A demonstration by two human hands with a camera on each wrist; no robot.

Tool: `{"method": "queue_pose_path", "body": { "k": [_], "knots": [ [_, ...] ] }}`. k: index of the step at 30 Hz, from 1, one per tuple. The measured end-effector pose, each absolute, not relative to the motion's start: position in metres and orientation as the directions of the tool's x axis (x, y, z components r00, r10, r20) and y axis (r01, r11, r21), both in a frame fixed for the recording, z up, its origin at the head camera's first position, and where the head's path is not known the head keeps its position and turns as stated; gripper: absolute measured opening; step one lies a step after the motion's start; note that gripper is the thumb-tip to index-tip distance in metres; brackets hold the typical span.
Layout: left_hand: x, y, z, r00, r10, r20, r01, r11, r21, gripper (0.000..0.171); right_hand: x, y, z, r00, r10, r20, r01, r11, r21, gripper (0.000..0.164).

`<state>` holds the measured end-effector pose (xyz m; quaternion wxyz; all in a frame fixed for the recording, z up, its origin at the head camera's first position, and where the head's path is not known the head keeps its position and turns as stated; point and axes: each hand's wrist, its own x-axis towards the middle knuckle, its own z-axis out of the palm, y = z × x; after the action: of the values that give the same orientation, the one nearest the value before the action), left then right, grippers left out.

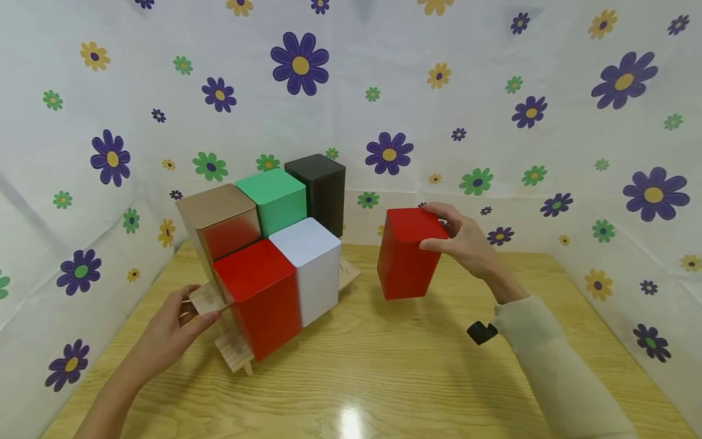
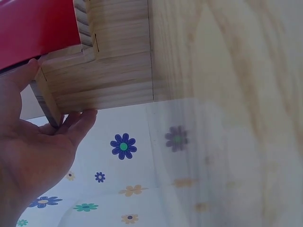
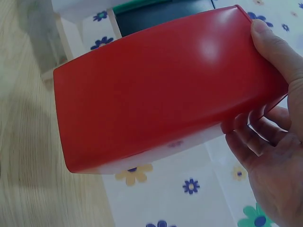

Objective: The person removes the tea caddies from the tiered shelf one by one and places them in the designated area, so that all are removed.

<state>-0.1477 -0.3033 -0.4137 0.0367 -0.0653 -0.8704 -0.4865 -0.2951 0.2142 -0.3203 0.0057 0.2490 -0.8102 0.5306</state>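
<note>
My right hand (image 1: 463, 241) grips a red box (image 1: 411, 262) near its top, thumb on the near side and fingers round the far side. The box tilts slightly above the table, to the right of a stepped wooden rack (image 1: 233, 350). My left hand (image 1: 172, 329) pinches the rack's upper left end, the thumb on one face and fingers behind the board. On the rack stand another red box (image 1: 269, 299) and a white box (image 1: 309, 274) in front. Behind them are a brown box (image 1: 219, 213), a green box (image 1: 280, 201) and a black box (image 1: 323, 195).
The wood-grained table (image 1: 373, 366) reaches back to a white cloth (image 1: 493, 122) printed with flowers, which also hangs at both sides. A small black object (image 1: 481, 333) sits by the right sleeve (image 1: 554, 360). The rack's right end (image 1: 349, 273) sticks out past the white box.
</note>
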Motion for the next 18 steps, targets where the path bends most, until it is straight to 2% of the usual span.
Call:
{"method": "queue_pose_path", "body": {
  "k": [10, 18],
  "knots": [
    [-0.148, -0.303, -0.414, -0.984, 0.092, 0.153, 0.178, 0.532, 0.828, 0.068, -0.294, 0.257, -0.325, -0.918, -0.289, 0.271, -0.371, 0.39, -0.843, 0.071],
    [-0.148, -0.304, -0.414, -0.981, 0.106, 0.16, 0.192, 0.534, 0.824, 0.068, -0.295, 0.273, -0.329, -0.935, -0.248, 0.254, -0.34, 0.424, -0.839, 0.072]
  ]
}}
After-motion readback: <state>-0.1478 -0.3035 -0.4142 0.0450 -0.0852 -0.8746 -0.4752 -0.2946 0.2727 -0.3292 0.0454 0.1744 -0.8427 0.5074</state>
